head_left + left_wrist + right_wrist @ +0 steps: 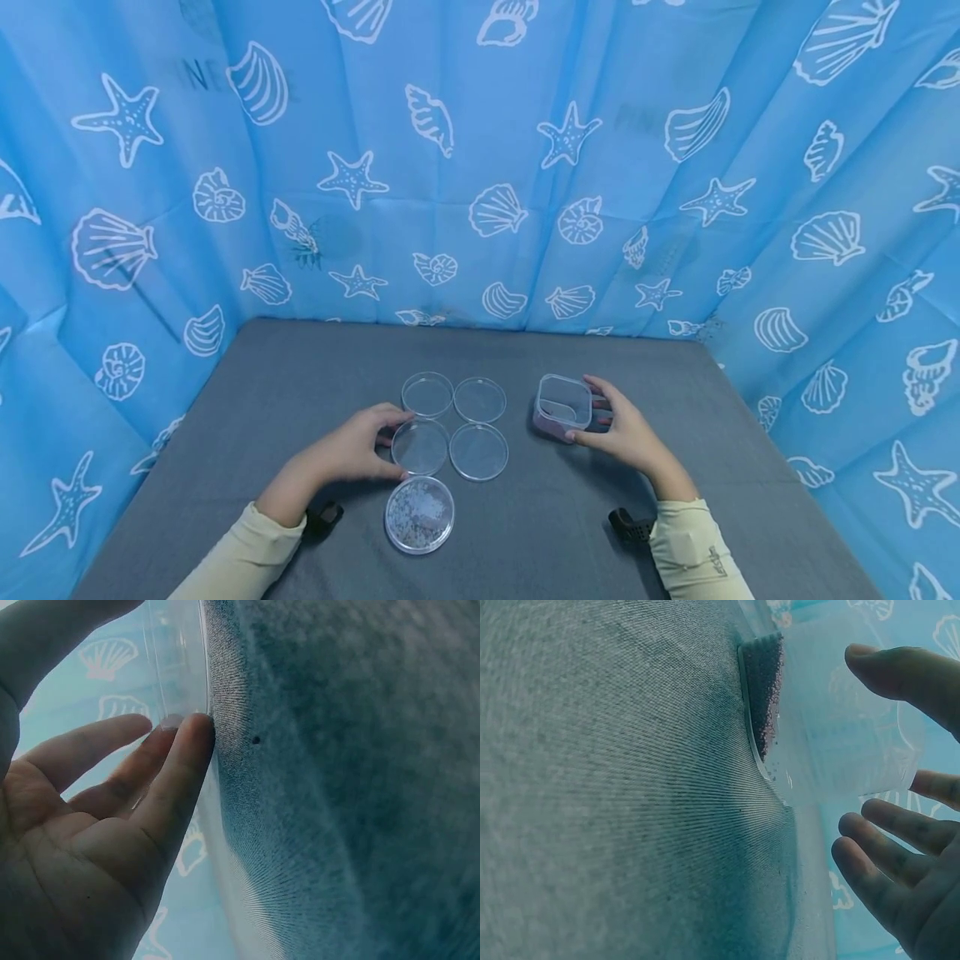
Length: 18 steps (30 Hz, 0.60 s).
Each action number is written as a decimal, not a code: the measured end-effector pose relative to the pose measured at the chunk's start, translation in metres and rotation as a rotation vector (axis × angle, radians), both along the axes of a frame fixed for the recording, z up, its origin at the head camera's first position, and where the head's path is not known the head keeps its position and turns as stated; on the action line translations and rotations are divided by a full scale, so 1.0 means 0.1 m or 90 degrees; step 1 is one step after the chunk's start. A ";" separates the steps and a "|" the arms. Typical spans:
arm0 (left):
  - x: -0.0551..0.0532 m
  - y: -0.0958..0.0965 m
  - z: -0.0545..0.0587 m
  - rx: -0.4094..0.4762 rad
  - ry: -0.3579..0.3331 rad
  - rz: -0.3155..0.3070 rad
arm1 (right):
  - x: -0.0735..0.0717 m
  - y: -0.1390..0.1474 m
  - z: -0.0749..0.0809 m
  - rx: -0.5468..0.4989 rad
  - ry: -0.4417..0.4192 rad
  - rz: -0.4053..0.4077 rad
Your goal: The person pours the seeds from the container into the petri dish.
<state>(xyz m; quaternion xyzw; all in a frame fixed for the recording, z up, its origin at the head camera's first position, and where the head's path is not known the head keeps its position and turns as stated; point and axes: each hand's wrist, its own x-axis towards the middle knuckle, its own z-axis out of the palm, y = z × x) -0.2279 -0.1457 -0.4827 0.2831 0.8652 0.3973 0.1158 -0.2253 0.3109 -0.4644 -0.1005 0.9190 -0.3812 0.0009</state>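
My left hand [363, 446] spans a clear petri dish [420, 447], its thumb and fingertips on opposite sides of the rim. Seen from the left wrist, the fingertips [196, 727] meet the clear wall of the dish [180, 652]. Directly below lies a petri dish holding whitish grains [420, 515]. My right hand [626, 429] is spread around a clear, square plastic container [564, 400] with small purplish beads [763, 694] in its bottom. In the right wrist view its fingers are fairly straight beside the container wall; firm contact is unclear.
Three more clear petri dishes, the back left one [427, 394], the back right one [480, 400] and the front right one [478, 452], lie grouped beside the left hand's dish. Grey cloth covers the table [315, 367]. A blue shell-patterned curtain [465, 167] surrounds its far side and flanks.
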 end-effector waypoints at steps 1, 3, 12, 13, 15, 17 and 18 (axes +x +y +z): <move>0.00 0.00 0.00 -0.001 -0.001 -0.001 | 0.00 0.00 0.00 -0.004 -0.007 -0.003; 0.01 -0.01 0.00 -0.002 0.001 -0.003 | -0.01 0.00 0.00 -0.013 -0.016 -0.002; 0.00 0.01 0.00 -0.026 0.007 -0.012 | -0.04 -0.03 0.02 -0.051 -0.025 0.015; 0.00 0.01 0.00 -0.029 0.008 -0.013 | -0.04 -0.03 0.01 -0.054 -0.027 0.013; 0.00 0.01 -0.01 -0.032 0.007 -0.014 | -0.05 -0.04 0.01 -0.055 -0.033 0.010; 0.00 0.00 -0.01 -0.032 0.005 -0.012 | -0.06 -0.05 0.00 -0.044 -0.035 0.003; 0.00 0.00 -0.01 -0.033 0.004 -0.012 | -0.06 -0.06 -0.01 -0.039 -0.035 -0.002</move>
